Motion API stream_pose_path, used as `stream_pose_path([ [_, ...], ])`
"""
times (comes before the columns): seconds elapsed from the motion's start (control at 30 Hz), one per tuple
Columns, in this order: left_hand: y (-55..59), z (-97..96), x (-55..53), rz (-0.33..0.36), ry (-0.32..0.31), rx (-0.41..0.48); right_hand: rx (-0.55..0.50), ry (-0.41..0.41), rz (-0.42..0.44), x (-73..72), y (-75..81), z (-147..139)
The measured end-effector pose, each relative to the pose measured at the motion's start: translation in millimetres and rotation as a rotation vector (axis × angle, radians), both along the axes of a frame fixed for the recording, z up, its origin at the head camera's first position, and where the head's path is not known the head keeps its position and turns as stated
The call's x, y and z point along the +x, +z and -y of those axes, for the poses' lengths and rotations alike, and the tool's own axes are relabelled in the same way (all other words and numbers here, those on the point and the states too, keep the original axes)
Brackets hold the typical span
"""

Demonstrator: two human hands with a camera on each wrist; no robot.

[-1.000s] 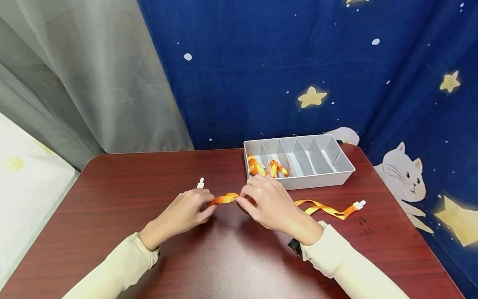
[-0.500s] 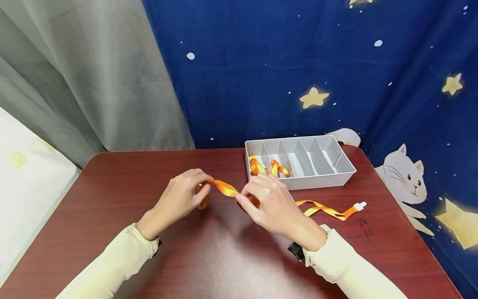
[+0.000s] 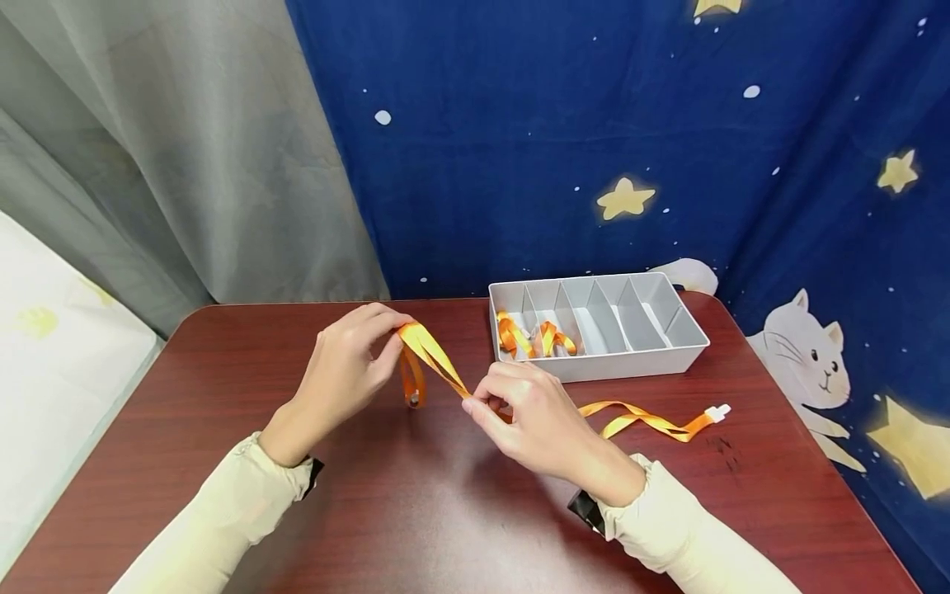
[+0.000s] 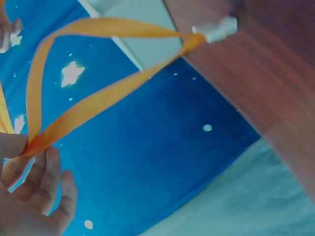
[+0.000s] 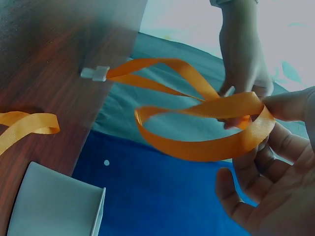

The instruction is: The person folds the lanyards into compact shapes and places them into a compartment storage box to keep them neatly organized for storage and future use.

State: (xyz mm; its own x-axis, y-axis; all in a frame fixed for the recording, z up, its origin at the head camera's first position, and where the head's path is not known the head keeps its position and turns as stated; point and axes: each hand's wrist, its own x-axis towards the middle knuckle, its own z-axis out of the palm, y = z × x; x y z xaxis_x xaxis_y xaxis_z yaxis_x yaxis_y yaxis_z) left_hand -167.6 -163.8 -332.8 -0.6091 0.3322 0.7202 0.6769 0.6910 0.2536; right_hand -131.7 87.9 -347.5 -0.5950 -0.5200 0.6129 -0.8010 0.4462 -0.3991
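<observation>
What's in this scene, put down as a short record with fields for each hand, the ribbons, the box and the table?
Left hand: pinches the held ribbon
Right hand: pinches the same ribbon
Held ribbon: orange, with a white clip at one end
Loose ribbon: orange, white-clipped, lying on the table
Box: light gray, divided; orange ribbons in the two leftmost compartments, seen from the head
Table: dark reddish brown
</observation>
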Motion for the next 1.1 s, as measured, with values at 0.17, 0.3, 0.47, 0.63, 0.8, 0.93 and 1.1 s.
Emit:
stream_pose_path([
  [0.17,13.5,-5.1,2.8,-0.029,-0.011,0.041,-0.04,0.013,0.036,0.8,-1.0,2.9],
  [0.3,22.1,-9.2,3.2,-0.038,-0.04,0.07,-0.065,0.026,0.057,0.2,-2.0,4.8],
  [0.47,29.0,-14.3,4.6,-0.032,-0.098,0.118,-0.082,0.017,0.057,-1.2,-2.7,8.5],
  [0.63,34.0,-18.8,7.2,-0.019,-0.135,0.134,-0.112,-0.005,0.061,-3.8,-4.0,11.8],
  [0.8,37.8,-21.9,8.6,-0.013,-0.119,0.124,-0.139,-0.033,0.043,-6.1,-5.0,11.1],
  [0.93,40.2,-22.8,8.0,-0.022,-0.111,0.133,-0.138,-0.041,0.035,-6.6,-5.5,9.3],
  [1.1,44.0,-22.6,7.5,0.064,-0.16,0.12,-0.138,-0.052,0.024,-7.6,-5.1,7.2],
])
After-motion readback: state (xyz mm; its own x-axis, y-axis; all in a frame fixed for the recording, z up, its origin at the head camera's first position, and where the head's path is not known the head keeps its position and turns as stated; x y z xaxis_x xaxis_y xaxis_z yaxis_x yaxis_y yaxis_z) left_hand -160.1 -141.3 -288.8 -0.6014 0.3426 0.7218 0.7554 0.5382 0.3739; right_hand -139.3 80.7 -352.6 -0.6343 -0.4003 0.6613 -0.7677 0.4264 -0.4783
